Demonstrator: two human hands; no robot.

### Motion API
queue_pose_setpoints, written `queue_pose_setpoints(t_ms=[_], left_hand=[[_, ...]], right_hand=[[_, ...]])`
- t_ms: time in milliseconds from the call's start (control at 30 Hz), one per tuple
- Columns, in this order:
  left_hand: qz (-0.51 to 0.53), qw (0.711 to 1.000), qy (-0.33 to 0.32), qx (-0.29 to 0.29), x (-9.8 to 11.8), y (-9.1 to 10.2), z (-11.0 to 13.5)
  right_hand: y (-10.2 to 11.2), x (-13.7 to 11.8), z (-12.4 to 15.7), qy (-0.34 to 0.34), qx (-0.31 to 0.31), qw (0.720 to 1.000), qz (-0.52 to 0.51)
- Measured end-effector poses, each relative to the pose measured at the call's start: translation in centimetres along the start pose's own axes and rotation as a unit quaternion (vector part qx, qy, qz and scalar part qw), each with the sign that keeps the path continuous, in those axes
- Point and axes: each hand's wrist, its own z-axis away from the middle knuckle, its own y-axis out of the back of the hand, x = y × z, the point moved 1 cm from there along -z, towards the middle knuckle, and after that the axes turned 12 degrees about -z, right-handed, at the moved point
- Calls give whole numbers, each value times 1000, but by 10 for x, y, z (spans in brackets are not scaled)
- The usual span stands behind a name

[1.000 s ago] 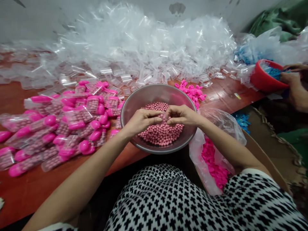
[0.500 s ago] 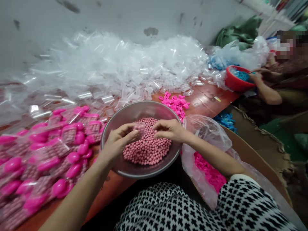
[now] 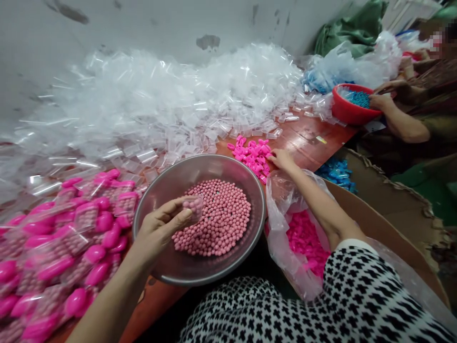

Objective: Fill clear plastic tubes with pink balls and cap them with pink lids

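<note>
My left hand (image 3: pixel 162 225) hovers over the near left rim of a metal bowl (image 3: pixel 250 188) and pinches a small clear tube (image 3: pixel 193 208) filled with pink beads. The bowl holds a heap of pink beads (image 3: pixel 217 219). My right hand (image 3: pixel 282 159) is stretched out past the bowl, fingers curled down onto a small pile of bright pink caps (image 3: pixel 252 152) on the red table; what it grips, if anything, is hidden.
Filled tubes with pink caps (image 3: pixel 71 233) lie heaped at the left. Empty clear tubes (image 3: pixel 167 102) are piled along the wall. A plastic bag of pink caps (image 3: pixel 303 238) sits by my lap. Another person's hands (image 3: pixel 380 100) work at a red bowl (image 3: pixel 348 112) of blue pieces at far right.
My right hand left the bowl and reached out to the pink cap pile. The left hand stayed over the bowl holding the filled tube. The view swung left and down.
</note>
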Motion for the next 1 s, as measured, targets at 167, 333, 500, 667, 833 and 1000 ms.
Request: queue_pose_setpoints(t_ms=[167,333,500,667,833,1000], left_hand=[[-21,1000,6,3,0,-1,3],[-26,1000,3,0,1,-3,3],[-4,1000,5,-4,-1,-2,2],[22,1000,-2,-1,-3,-2,4],[36,999,-9,0,-2,-3,6],[26,999,-18,-7,-1,-4,6]], right_hand=[[-11,20,-11,-9,57,992,-113],[-6,33,-22,-6,90,969,-229],[-3,26,-27,-14,110,946,-304],[-5,17,-23,-32,110,935,-335],[-5,6,-13,-43,69,919,-385],[12,-21,13,-13,34,889,-456]])
